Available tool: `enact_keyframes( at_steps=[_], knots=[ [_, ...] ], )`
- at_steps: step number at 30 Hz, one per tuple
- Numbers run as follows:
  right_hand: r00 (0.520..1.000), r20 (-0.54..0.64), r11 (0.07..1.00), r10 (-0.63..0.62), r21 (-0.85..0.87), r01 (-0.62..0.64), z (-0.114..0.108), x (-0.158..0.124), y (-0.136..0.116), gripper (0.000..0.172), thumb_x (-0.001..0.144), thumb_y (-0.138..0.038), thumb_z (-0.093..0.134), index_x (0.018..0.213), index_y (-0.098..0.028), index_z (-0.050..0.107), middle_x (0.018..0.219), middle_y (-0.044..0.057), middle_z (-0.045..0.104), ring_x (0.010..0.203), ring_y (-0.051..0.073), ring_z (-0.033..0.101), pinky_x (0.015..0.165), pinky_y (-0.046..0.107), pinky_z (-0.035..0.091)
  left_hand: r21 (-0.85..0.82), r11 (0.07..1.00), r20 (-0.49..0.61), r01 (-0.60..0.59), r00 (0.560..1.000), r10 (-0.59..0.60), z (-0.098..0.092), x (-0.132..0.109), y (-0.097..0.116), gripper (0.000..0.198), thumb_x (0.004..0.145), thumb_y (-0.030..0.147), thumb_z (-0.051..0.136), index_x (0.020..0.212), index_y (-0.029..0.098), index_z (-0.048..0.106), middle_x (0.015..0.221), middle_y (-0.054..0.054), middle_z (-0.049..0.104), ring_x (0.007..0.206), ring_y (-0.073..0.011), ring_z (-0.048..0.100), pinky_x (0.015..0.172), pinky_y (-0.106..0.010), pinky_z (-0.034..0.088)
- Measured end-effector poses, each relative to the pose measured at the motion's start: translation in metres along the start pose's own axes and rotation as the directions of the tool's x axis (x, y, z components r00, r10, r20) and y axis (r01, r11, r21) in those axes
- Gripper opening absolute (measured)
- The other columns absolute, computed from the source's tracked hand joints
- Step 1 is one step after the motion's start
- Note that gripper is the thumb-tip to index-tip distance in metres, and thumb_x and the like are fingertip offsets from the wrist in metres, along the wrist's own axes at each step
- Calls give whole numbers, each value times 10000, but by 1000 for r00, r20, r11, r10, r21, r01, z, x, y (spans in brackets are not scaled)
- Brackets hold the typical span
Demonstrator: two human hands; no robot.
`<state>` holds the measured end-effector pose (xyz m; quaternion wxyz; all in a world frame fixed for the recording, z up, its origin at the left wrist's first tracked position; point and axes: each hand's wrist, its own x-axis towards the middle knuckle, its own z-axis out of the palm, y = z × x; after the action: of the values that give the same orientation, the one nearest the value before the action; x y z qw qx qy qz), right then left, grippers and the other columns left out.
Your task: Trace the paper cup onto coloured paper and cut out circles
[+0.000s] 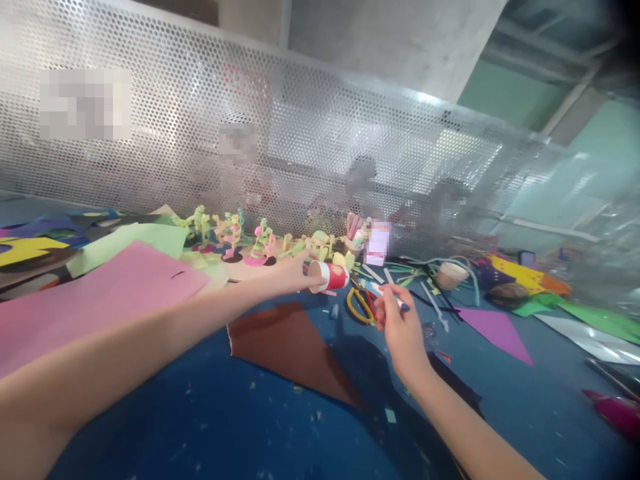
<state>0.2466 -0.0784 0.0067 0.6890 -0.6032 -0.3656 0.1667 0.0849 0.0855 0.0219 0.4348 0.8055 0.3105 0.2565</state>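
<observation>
My left hand reaches across the table and is closed on a red and white paper cup, which lies tipped on its side in the grip. In my right hand is a white pen with a dark blue end, pinched between the fingers and pointing toward the cup. Just left of that hand lies a pair of scissors with yellow handles. Below the cup a brown sheet rests on the blue table. Some fingers of my left hand are hidden by blur and the cup.
Pink paper covers the left side. Small green and pink foam figures stand at the back before a perforated metal screen. A phone leans upright there. Purple paper, another cup and scraps lie right.
</observation>
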Motion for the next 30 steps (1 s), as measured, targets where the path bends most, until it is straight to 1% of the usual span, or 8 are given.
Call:
enact_keyframes(
  at_steps=[2, 5, 9, 15, 18, 21, 26, 30],
  knots=[
    [1000, 0, 999, -25, -44, 25, -1, -1, 3, 287, 822, -500, 528, 944, -240, 529, 655, -50, 509, 463, 95, 419, 416, 208, 368, 43, 998, 10, -38, 999, 38, 11, 11, 0, 602, 652, 429, 688, 1158, 209, 447, 916, -59, 636, 772, -217, 633, 625, -279, 481],
    [999, -23, 994, -38, -106, 35, -5, 0, 7, 271, 827, -482, 527, 958, -245, 528, 636, -51, 485, 486, 113, 448, 453, 222, 394, 86, 991, 41, -104, 994, 101, 25, 25, 3, 562, 664, 367, 663, 1158, 211, 445, 984, -61, 635, 796, -205, 635, 621, -258, 488],
    [996, -74, 991, -40, -134, 30, -9, 5, 9, 219, 839, -438, 516, 972, -264, 491, 629, -56, 458, 498, 126, 462, 464, 228, 395, 160, 973, 65, -168, 985, 159, 36, 37, 10, 557, 636, 362, 680, 1136, 203, 494, 936, -47, 645, 813, -218, 633, 684, -281, 498],
    [998, -56, 989, -34, -147, 26, -9, 7, 8, 212, 856, -445, 480, 961, -261, 478, 620, -58, 440, 486, 128, 451, 472, 240, 405, 292, 937, -24, -189, 978, 205, 36, 48, 24, 533, 727, 357, 584, 1239, 248, 485, 1134, -76, 587, 997, -251, 586, 863, -337, 452],
    [999, -32, 987, -41, -158, 35, -9, 5, 8, 210, 863, -449, 472, 969, -268, 475, 639, -54, 444, 497, 128, 452, 484, 242, 409, 367, 913, -72, -178, 973, 219, 34, 57, 27, 600, 713, 375, 595, 1277, 232, 447, 1170, -100, 570, 1095, -300, 528, 931, -411, 404],
    [999, -22, 984, -47, -172, 42, -9, 4, 8, 222, 864, -458, 471, 971, -264, 481, 642, -49, 447, 503, 131, 452, 491, 247, 409, 424, 887, -92, -183, 966, 243, 34, 63, 27, 613, 703, 400, 604, 1262, 196, 459, 1149, -126, 579, 1099, -333, 519, 928, -458, 393],
    [997, -41, 981, -72, -182, 63, -9, 5, 8, 262, 865, -480, 463, 973, -243, 488, 652, -38, 456, 518, 138, 463, 503, 263, 412, 466, 855, -117, -229, 941, 316, 39, 74, 31, 569, 733, 450, 589, 1221, 174, 492, 1044, -110, 602, 1008, -302, 567, 894, -400, 426],
    [992, -62, 981, -110, -167, 99, -8, 3, 6, 298, 871, -505, 443, 969, -227, 489, 641, -37, 455, 513, 136, 457, 503, 267, 413, 478, 843, -165, -246, 918, 361, 56, 89, 39, 504, 733, 416, 620, 1156, 158, 525, 1077, -105, 556, 1052, -275, 540, 920, -355, 421]
  ],
)
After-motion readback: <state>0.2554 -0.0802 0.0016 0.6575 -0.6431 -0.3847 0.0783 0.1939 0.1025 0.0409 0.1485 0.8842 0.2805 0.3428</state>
